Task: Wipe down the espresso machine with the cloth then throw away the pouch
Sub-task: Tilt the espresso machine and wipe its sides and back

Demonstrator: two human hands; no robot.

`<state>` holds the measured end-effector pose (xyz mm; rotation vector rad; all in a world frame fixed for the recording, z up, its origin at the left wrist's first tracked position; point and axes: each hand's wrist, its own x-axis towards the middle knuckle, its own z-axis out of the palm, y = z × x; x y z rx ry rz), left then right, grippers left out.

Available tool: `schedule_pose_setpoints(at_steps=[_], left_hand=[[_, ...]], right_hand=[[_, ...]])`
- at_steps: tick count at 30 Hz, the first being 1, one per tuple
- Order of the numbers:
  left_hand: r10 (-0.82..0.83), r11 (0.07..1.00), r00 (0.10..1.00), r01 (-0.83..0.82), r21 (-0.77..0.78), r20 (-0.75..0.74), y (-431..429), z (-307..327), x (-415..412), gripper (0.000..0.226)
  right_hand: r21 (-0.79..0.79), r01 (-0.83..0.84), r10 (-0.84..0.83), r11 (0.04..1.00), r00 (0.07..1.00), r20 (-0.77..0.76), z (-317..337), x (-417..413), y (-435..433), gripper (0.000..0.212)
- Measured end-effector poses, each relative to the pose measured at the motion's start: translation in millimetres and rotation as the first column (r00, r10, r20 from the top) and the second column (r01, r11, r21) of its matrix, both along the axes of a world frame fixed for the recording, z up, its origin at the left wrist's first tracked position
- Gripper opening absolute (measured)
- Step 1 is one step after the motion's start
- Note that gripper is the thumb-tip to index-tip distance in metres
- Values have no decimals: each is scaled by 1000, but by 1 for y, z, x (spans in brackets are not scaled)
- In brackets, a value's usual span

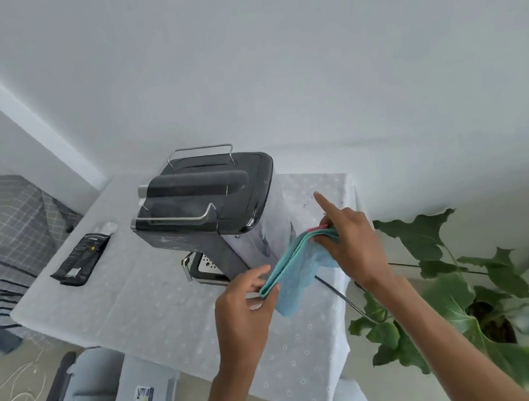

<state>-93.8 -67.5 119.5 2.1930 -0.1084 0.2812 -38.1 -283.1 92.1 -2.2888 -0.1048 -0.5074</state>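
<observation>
On the white-clothed table (pixel 177 318) by a white wall (pixel 302 55), both hands (pixel 244 311) grip the cloth (pixel 298 278)

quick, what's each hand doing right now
Left hand: closed, pinching the cloth at its near end.
Right hand: closed on the cloth's far end, index finger extended.

At the centre of the frame the boxy espresso machine (pixel 208 205) is dark grey to black on top with silver metal rails and a pale side panel. The folded terry cloth (pixel 297 274) is light turquoise with a small pink tag. The flat foil pouch (pixel 82 260), left of centre, is black with pale print. The table (pixel 155 307) wears a white cover dotted with small eyelets. At lower right, the leafy plant (pixel 471 292) is deep green. At far left, fabric (pixel 6 220) shows a grey and white check.
</observation>
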Motion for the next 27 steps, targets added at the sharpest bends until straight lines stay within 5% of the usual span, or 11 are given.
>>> schedule_pose_setpoints(at_steps=[7, 13, 16, 20, 24, 27], left_hand=[[-37, 979, 998, 25, 203, 51, -11, -9, 28, 61], [-88, 914, 931, -66, 401, 354, -6, 2, 47, 33], [-145, 841, 876, -136, 524, 461, 0, 0, 58, 18], [-253, 792, 831, -116, 599, 496, 13, 5, 68, 9], [-341, 763, 821, -42, 645, 458, 29, 15, 85, 19], [-435, 722, 804, 42, 691, 406, 32, 27, 97, 20]], right_hand=[[126, 119, -133, 985, 985, 109, -35, 45, 14, 66], [290, 226, -292, 930, 933, 209, -35, 87, 57, 43], [568, 382, -435, 729, 899, -46, -41, 87, 75, 61], [797, 380, -333, 469, 912, -239, -40, 80, 107, 62], [855, 493, -383, 160, 830, -406, -33, 84, 119, 73], [831, 519, -354, 201, 829, -432, -28, 89, 98, 67]])
